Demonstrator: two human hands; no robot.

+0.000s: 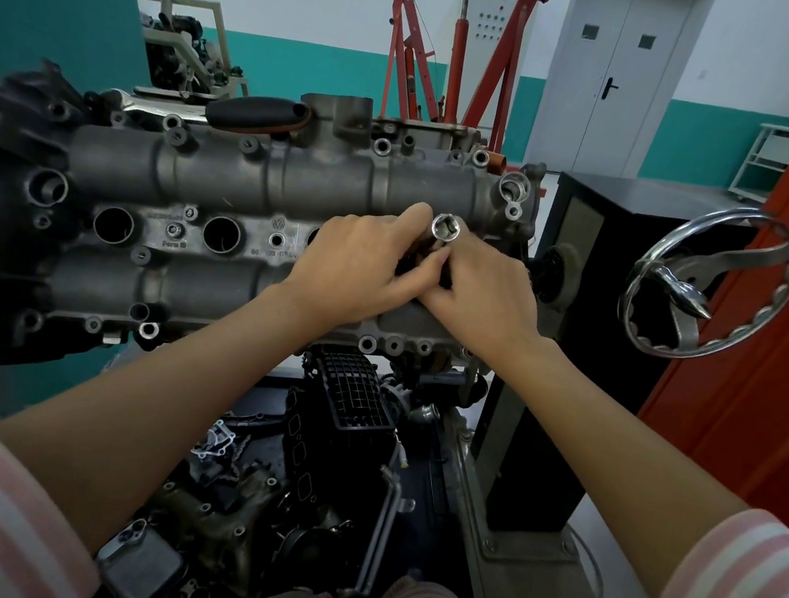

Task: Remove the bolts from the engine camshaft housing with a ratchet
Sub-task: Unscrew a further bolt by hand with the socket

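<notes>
Head view: both hands (366,268) hold socket (446,228) (opening facing up).

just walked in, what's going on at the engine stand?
A person in striped sleeves is at the camshaft housing on the stand. Both hands meet over its right end: the left hand and right hand grip a tool together, its socket pointing open end up toward the camera, so it sits on no bolt. The rest of the tool is hidden by the fingers. Removed engine parts lie below.
</notes>
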